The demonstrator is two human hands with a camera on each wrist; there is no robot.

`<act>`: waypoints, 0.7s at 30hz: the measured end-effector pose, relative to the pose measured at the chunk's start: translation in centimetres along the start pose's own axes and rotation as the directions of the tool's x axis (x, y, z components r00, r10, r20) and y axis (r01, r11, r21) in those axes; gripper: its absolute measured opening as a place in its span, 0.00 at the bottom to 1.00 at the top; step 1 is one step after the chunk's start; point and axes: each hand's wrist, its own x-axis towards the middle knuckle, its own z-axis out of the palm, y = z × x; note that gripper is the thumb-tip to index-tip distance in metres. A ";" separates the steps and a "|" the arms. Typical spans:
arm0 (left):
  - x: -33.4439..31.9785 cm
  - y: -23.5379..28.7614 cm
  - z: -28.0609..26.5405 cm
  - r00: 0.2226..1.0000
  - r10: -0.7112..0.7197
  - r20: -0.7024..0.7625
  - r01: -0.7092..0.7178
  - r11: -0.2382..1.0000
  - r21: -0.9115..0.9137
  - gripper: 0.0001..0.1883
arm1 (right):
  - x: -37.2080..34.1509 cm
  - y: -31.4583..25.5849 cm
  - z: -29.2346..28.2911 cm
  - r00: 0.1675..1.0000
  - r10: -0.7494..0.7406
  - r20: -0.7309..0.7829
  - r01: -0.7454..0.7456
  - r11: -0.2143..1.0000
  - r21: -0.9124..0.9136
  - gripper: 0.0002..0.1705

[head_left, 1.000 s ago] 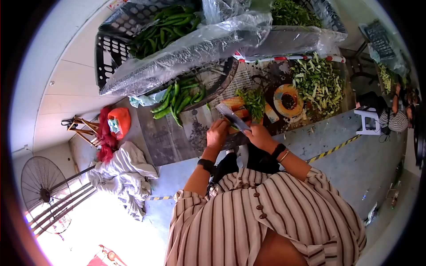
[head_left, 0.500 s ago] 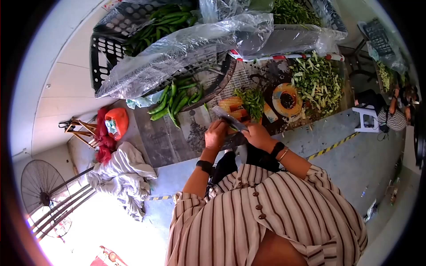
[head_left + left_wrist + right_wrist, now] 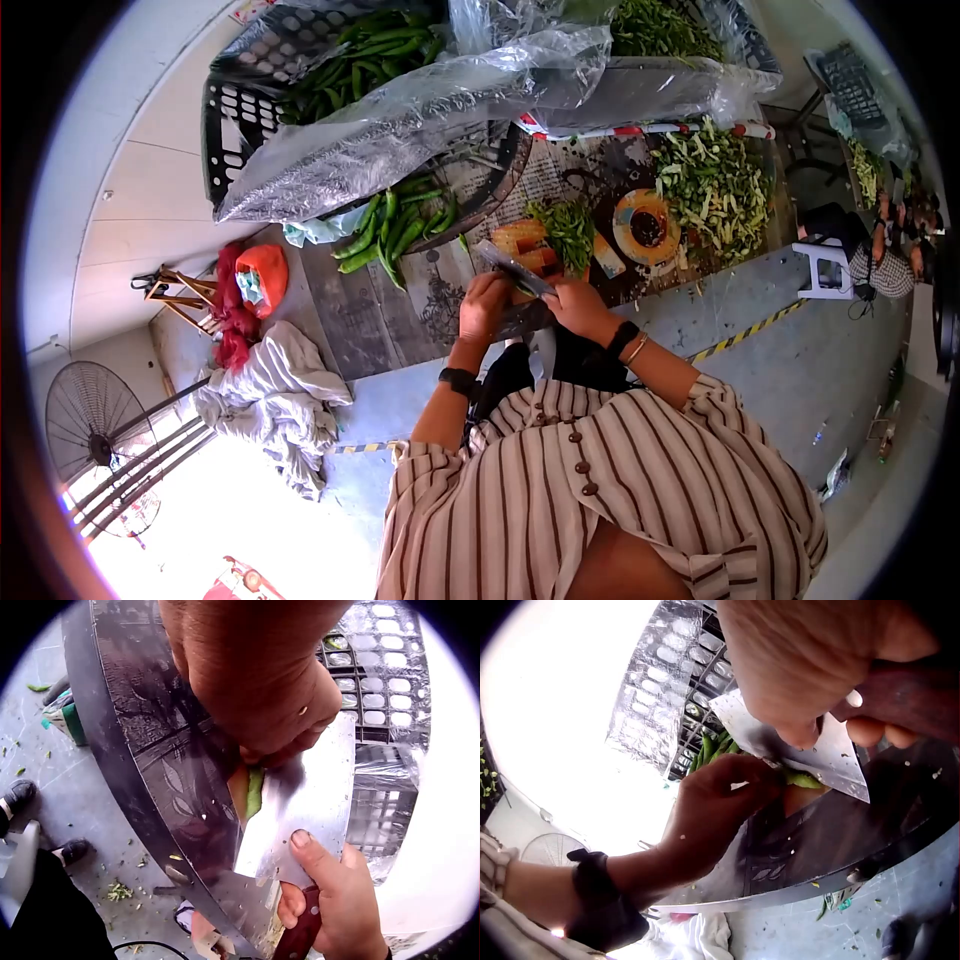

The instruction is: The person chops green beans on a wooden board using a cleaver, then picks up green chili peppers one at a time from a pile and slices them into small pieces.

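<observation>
In my right hand (image 3: 582, 306) I grip the dark red handle (image 3: 304, 922) of a cleaver, my thumb laid along the broad blade (image 3: 319, 787). My left hand (image 3: 484, 305) pinches a green pepper (image 3: 255, 793) with bent fingers. The blade lies slanted right against the pepper and the left fingertips, over the near edge of the table (image 3: 385, 325). In the right wrist view, the pepper's end (image 3: 804, 780) shows between the left fingers and the blade; its other end is hidden by the hand.
Whole green peppers (image 3: 395, 232) lie on the table to the left. Cut green pieces (image 3: 568, 235) sit beyond my hands, and a larger cut heap (image 3: 715, 190) is at right, near an orange ring-shaped thing (image 3: 648, 230). Behind stands a black crate (image 3: 240, 130) draped with clear plastic (image 3: 400, 130).
The blade has tilted, showing less of its face in the head view, and the hands have shifted slightly. Both keep hold of the cleaver and the pepper.
</observation>
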 end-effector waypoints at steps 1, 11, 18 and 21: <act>-0.1 -0.2 0.0 1.000 -0.005 0.002 0.005 1.000 -0.012 0.07 | 0.0 0.1 0.0 1.000 -0.001 -0.007 0.002 1.000 0.009 0.11; 0.0 -0.1 -0.3 0.998 -0.025 -0.051 0.031 0.993 0.112 0.07 | 0.2 0.0 -0.3 1.000 0.007 0.018 -0.008 1.000 0.028 0.11; 0.0 -0.3 -0.3 0.998 -0.052 -0.017 0.054 0.990 0.129 0.07 | 0.1 -0.4 -0.5 0.999 0.026 0.037 -0.027 0.999 0.030 0.13; 0.0 -0.3 -0.3 0.997 -0.070 -0.024 0.073 0.990 0.124 0.07 | 0.1 -0.8 -0.8 0.999 0.031 0.040 -0.032 0.999 0.030 0.13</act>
